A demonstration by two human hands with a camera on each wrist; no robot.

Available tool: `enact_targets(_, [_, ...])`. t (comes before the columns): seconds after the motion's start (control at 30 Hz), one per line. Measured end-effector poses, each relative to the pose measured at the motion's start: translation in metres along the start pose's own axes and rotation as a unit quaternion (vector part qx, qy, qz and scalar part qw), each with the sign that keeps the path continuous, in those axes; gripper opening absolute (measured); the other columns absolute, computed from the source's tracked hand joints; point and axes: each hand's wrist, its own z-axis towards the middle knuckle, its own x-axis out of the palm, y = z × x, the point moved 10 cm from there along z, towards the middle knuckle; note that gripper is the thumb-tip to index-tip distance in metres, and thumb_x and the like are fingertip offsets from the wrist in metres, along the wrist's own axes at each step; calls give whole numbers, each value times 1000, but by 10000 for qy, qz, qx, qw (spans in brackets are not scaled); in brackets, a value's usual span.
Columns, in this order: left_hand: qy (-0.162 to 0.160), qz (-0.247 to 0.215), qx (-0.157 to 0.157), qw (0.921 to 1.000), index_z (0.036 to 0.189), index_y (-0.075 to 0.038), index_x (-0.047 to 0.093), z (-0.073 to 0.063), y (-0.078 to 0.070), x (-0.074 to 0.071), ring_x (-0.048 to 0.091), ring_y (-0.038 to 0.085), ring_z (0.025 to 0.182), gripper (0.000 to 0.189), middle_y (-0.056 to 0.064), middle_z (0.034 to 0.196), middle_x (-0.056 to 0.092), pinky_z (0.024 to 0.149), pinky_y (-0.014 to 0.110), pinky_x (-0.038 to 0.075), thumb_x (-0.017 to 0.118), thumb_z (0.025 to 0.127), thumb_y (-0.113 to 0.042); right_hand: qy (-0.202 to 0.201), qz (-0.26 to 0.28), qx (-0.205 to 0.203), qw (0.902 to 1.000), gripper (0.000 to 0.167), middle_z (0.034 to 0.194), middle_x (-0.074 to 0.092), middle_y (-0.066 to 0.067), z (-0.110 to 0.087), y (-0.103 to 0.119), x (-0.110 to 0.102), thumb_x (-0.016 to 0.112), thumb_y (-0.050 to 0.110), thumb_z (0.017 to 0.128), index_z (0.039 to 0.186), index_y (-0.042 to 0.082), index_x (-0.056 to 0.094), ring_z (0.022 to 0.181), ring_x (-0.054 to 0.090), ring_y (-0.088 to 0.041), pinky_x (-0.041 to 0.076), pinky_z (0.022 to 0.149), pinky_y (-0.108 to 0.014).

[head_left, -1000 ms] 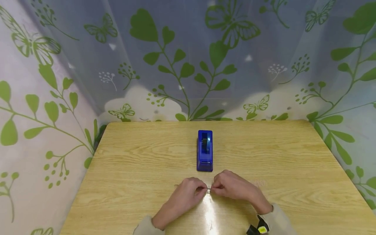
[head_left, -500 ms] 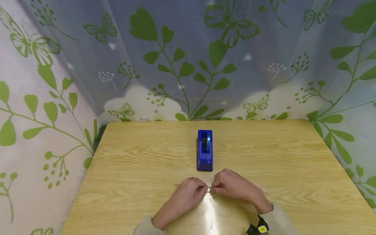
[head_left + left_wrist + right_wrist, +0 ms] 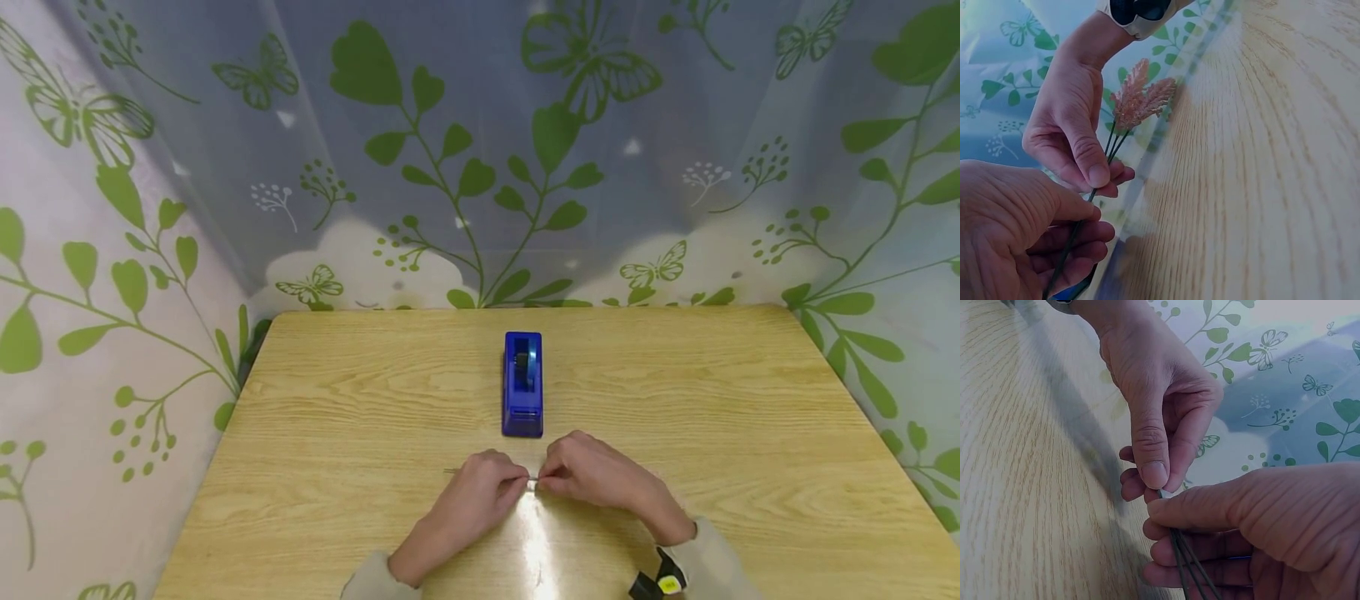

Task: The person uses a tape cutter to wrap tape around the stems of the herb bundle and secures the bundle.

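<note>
Artificial flower sprigs with pink, feathery heads [image 3: 1138, 97] and thin dark green stems [image 3: 1192, 569] are held between the two hands. My left hand [image 3: 480, 496] pinches the stems with thumb and fingers, and their lower ends stick out to its left in the head view. Close beside it, my right hand [image 3: 596, 475] pinches the same stems nearer the heads; only a short stretch shows between the fingertips. In the head view the pink heads are hidden. Ahead of both hands on the table stands a blue tape dispenser [image 3: 522, 421].
The wood-grain table [image 3: 360, 375] reaches back to a curtain [image 3: 480, 167] printed with green leaves and butterflies, which also hangs along both sides. A black strap [image 3: 660, 575] with a yellow mark is on the right wrist.
Both hands stay almost in place, pinching the stems. The pink heads, partly seen past the right wrist half a second ago, are now out of sight in the head view.
</note>
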Motion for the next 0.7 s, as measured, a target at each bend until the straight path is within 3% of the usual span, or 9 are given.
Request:
enact_targets(0.1, [24, -7, 17, 10000, 95, -9, 83, 0, 1, 0, 65, 4, 80, 14, -2, 85, 75, 74, 12, 53, 71, 95, -4, 2, 68, 16, 10000, 11, 77, 64, 16, 0, -1, 1, 76, 8, 95, 87, 14, 81, 69, 55, 4, 52, 65, -18])
enact_targets(0.37, [17, -29, 16, 10000, 97, -9, 84, 0, 2, -2, 66, 5, 82, 12, -1, 86, 76, 74, 11, 53, 72, 96, -4, 55, 151, -52, 9999, 22, 67, 46, 17, 1, 2, 3, 66, 4, 96, 75, 12, 70, 59, 39, 4, 33, 54, -16])
enact_targets(0.7, [-73, -113, 56, 9999, 97, -6, 83, 0, 0, -3, 67, 6, 82, 10, 1, 87, 76, 73, 11, 53, 74, 94, -4, -44, -1, -170, 9998, 17, 70, 54, 17, 1, 2, 0, 71, 6, 96, 81, 13, 76, 63, 43, 4, 42, 59, -17])
